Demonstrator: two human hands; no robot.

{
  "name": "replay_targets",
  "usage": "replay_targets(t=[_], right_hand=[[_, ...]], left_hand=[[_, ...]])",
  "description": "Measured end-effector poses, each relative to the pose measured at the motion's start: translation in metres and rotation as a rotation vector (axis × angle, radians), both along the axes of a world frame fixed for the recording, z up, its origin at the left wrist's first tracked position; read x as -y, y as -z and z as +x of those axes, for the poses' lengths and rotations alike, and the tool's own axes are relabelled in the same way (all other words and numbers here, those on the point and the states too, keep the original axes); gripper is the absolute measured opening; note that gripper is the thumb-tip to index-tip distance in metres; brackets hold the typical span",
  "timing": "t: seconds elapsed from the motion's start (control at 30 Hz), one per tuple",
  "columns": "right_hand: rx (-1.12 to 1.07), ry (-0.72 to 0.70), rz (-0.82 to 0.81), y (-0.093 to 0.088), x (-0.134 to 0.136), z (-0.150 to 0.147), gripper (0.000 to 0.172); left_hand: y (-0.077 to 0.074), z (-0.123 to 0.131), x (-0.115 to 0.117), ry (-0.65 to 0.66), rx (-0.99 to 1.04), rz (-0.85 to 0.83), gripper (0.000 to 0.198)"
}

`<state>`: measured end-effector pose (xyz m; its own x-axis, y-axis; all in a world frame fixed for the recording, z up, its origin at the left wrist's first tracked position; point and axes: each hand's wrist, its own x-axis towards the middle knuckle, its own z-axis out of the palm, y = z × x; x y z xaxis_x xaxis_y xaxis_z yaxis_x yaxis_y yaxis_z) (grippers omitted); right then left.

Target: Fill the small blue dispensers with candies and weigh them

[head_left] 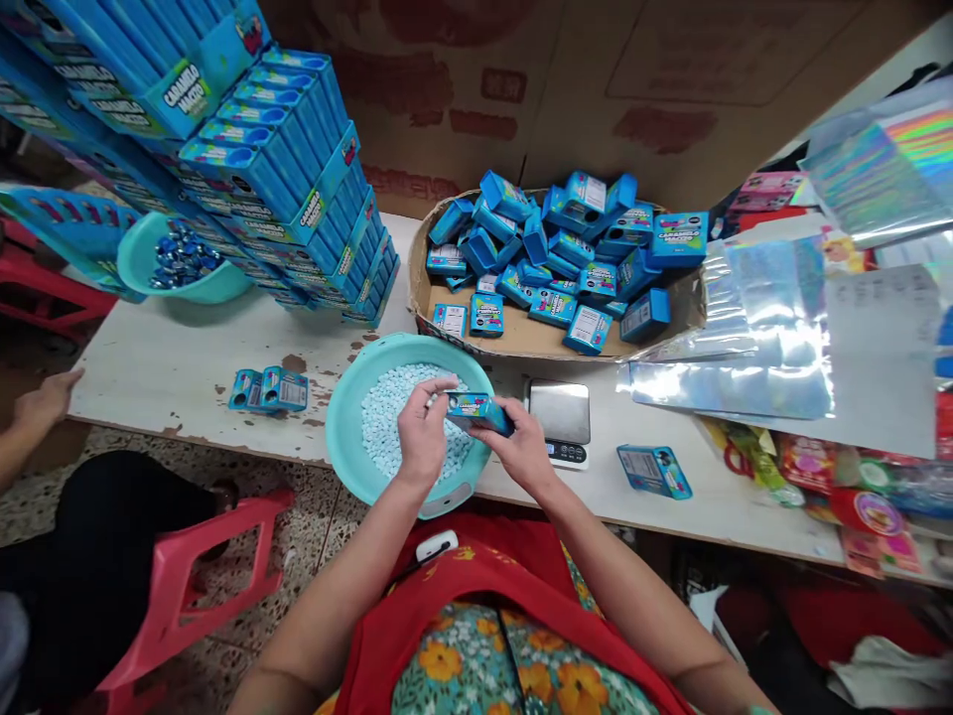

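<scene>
Over a turquoise basin (343, 397) of small pale blue candies (387, 407), I hold a small blue candy box (471, 405) tilted on its side. My right hand (522, 449) is wrapped round the box's right end. The fingers of my left hand (421, 437) are closed at its left end, pinching near the edge. Whether a candy is between those fingertips, I cannot make out. Just right of my right hand lies a digital scale (560, 413) with a bare metal plate.
A cut-down carton (513, 338) holds many blue boxes behind the basin. Stacked display boxes (298, 199) rise at left. Two small boxes (269, 389) lie left, another box (653, 471) right. Shiny sheets (774, 318) cover the right side. A co-worker's hand (46, 402) is at far left.
</scene>
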<state>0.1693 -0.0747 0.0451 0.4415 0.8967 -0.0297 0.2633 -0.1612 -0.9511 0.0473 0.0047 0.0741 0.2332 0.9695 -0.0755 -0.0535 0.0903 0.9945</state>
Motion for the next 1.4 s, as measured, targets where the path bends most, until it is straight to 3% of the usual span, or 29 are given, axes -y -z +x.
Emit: replay_targets(t=[0.13,0.27,0.37,0.43,0.5,0.57,0.67,0.73,0.8,0.9,1.07,1.27,1.4], right_hand=[[-0.034,0.032,0.008,0.002,0.0,0.0,0.037],[-0.171,0.048,0.013,0.003,0.0,0.001,0.04],[-0.351,0.028,0.047,0.006,-0.002,0.002,0.041],[-0.429,0.022,0.065,0.009,-0.003,0.004,0.041],[-0.423,0.028,0.059,0.013,-0.005,0.007,0.041],[-0.384,0.02,0.047,0.016,-0.008,0.009,0.041],[-0.313,-0.024,0.053,0.017,-0.013,0.007,0.041],[-0.278,-0.052,0.067,0.015,-0.017,0.002,0.041],[-0.282,-0.065,0.078,0.014,-0.02,-0.005,0.04],[-0.308,-0.061,0.075,0.015,-0.024,-0.012,0.039],[-0.272,-0.049,0.057,0.016,-0.026,-0.009,0.041],[-0.025,-0.087,0.209,0.001,-0.028,-0.01,0.031],[-0.071,-0.077,0.154,0.002,-0.036,-0.02,0.034]], left_hand=[[-0.007,-0.004,-0.005,0.211,-0.124,0.091,0.025],[-0.02,-0.006,-0.011,0.185,0.096,-0.029,0.026],[-0.018,-0.013,-0.019,0.167,0.206,-0.078,0.027],[-0.008,-0.025,-0.028,0.148,0.057,-0.051,0.03],[0.003,-0.039,-0.038,0.165,-0.255,-0.002,0.034],[0.007,-0.05,-0.043,0.276,-0.487,0.038,0.046],[-0.004,-0.052,-0.041,0.513,-0.47,0.132,0.069],[-0.016,-0.045,-0.037,0.603,-0.415,0.252,0.072],[-0.024,-0.037,-0.035,0.609,-0.416,0.347,0.066],[-0.022,-0.035,-0.036,0.597,-0.471,0.389,0.057],[-0.015,-0.049,-0.036,0.52,-0.631,0.417,0.064],[-0.019,-0.052,-0.033,0.569,-0.548,0.521,0.054],[-0.017,-0.054,-0.032,0.502,-0.591,0.592,0.059]])
